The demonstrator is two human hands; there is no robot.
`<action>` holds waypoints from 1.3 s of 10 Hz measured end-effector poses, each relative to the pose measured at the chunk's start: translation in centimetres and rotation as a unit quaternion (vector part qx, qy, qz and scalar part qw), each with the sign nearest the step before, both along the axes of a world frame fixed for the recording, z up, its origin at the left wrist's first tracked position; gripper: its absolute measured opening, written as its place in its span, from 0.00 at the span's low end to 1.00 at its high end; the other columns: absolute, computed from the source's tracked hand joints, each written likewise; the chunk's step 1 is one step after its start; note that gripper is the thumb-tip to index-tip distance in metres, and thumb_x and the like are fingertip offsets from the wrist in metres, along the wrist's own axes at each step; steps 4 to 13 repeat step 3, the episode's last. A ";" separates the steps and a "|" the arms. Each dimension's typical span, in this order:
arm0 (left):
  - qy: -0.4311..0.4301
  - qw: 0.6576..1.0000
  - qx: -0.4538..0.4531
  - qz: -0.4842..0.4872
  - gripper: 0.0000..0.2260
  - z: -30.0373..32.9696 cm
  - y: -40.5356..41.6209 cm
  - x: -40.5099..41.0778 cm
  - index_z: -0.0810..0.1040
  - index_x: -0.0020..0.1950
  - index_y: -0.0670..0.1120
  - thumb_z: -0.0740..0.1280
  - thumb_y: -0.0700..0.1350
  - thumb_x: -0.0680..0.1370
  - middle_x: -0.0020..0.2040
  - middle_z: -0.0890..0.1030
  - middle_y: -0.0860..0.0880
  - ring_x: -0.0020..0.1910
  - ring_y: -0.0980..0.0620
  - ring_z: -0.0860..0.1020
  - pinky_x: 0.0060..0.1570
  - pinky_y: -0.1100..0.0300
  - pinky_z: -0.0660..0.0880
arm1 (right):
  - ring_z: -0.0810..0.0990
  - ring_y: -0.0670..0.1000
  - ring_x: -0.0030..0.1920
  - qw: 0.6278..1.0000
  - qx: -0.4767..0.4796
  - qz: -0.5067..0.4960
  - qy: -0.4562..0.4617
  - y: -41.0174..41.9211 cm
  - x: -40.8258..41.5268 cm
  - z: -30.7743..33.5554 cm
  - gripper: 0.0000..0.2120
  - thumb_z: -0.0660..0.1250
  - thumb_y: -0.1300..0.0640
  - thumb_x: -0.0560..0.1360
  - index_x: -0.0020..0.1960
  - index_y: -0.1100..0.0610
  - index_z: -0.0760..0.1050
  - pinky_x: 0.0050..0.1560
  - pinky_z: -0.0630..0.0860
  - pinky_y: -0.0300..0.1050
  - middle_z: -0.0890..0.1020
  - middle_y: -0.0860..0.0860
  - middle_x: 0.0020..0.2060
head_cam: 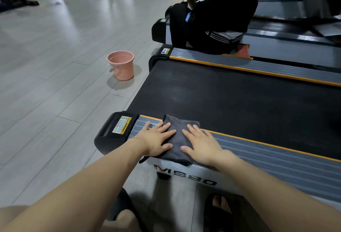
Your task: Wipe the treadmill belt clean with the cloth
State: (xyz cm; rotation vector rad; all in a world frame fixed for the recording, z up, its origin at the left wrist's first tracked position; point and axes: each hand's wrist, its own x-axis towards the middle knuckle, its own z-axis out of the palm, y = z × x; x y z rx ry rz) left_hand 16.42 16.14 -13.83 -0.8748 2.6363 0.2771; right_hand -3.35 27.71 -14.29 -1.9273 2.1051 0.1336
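Note:
A folded dark grey cloth (178,135) lies across the near side rail (267,156) of the treadmill, its far edge just reaching the black belt (230,100). My left hand (156,138) rests flat on the cloth's left part, fingers spread, partly on the ribbed rail. My right hand (200,145) lies flat on the cloth's right part, fingers apart. Neither hand grips the cloth; both press on it from above. The belt shows faint dusty smears near its rear end.
A pink bucket (121,67) with water stands on the grey floor left of the treadmill's rear end. A person in black (217,13) sits on the neighbouring treadmill beyond the far rail (258,65). My feet in black sandals (219,211) are beside the treadmill.

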 end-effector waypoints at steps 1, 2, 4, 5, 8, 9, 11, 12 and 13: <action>0.022 0.998 -0.005 0.053 0.28 2.2 1.2 1.1 0.53 0.82 0.59 0.50 0.65 0.82 0.84 0.49 0.51 0.82 0.48 0.47 0.77 0.36 0.45 | 0.48 0.52 0.80 0.998 -0.063 -0.012 0.003 0.3 0.9 1.9 0.29 0.54 0.40 0.80 0.78 0.47 0.56 0.77 0.51 0.56 0.54 0.49 0.80; 0.082 0.989 -0.051 0.116 0.28 4.5 1.9 2.3 0.54 0.81 0.58 0.50 0.64 0.83 0.83 0.53 0.50 0.82 0.48 0.50 0.78 0.40 0.50 | 0.54 0.54 0.79 0.992 -0.118 -0.039 0.009 0.9 2.0 4.2 0.25 0.56 0.43 0.80 0.76 0.48 0.62 0.76 0.57 0.55 0.60 0.50 0.78; 0.110 0.978 -0.098 0.144 0.27 6.5 2.9 3.1 0.53 0.82 0.56 0.50 0.62 0.83 0.83 0.54 0.49 0.82 0.47 0.51 0.77 0.41 0.52 | 0.61 0.54 0.76 0.986 -0.158 -0.050 0.036 1.4 3.0 6.9 0.24 0.57 0.44 0.80 0.74 0.49 0.65 0.72 0.64 0.54 0.68 0.50 0.74; 0.110 0.978 -0.098 0.144 0.27 6.5 2.9 3.1 0.53 0.82 0.56 0.50 0.62 0.83 0.83 0.54 0.49 0.82 0.47 0.51 0.77 0.41 0.52 | 0.61 0.54 0.76 0.986 -0.158 -0.050 0.036 1.4 3.0 6.9 0.24 0.57 0.44 0.80 0.74 0.49 0.65 0.72 0.64 0.54 0.68 0.50 0.74; 0.110 0.978 -0.098 0.144 0.27 6.5 2.9 3.1 0.53 0.82 0.56 0.50 0.62 0.83 0.83 0.54 0.49 0.82 0.47 0.51 0.77 0.41 0.52 | 0.61 0.54 0.76 0.986 -0.158 -0.050 0.036 1.4 3.0 6.9 0.24 0.57 0.44 0.80 0.74 0.49 0.65 0.72 0.64 0.54 0.68 0.50 0.74; 0.110 0.978 -0.098 0.144 0.27 6.5 2.9 3.1 0.53 0.82 0.56 0.50 0.62 0.83 0.83 0.54 0.49 0.82 0.47 0.51 0.77 0.41 0.52 | 0.61 0.54 0.76 0.986 -0.158 -0.050 0.036 1.4 3.0 6.9 0.24 0.57 0.44 0.80 0.74 0.49 0.65 0.72 0.64 0.54 0.68 0.50 0.74; 0.110 0.978 -0.098 0.144 0.27 6.5 2.9 3.1 0.53 0.82 0.56 0.50 0.62 0.83 0.83 0.54 0.49 0.82 0.47 0.51 0.77 0.41 0.52 | 0.61 0.54 0.76 0.986 -0.158 -0.050 0.036 1.4 3.0 6.9 0.24 0.57 0.44 0.80 0.74 0.49 0.65 0.72 0.64 0.54 0.68 0.50 0.74; 0.110 0.978 -0.098 0.144 0.27 6.5 2.9 3.1 0.53 0.82 0.56 0.50 0.62 0.83 0.83 0.54 0.49 0.82 0.47 0.51 0.77 0.41 0.52 | 0.61 0.54 0.76 0.986 -0.158 -0.050 0.036 1.4 3.0 6.9 0.24 0.57 0.44 0.80 0.74 0.49 0.65 0.72 0.64 0.54 0.68 0.50 0.74; 0.110 0.978 -0.098 0.144 0.27 6.5 2.9 3.1 0.53 0.82 0.56 0.50 0.62 0.83 0.83 0.54 0.49 0.82 0.47 0.51 0.77 0.41 0.52 | 0.61 0.54 0.76 0.986 -0.158 -0.050 0.036 1.4 3.0 6.9 0.24 0.57 0.44 0.80 0.74 0.49 0.65 0.72 0.64 0.54 0.68 0.50 0.74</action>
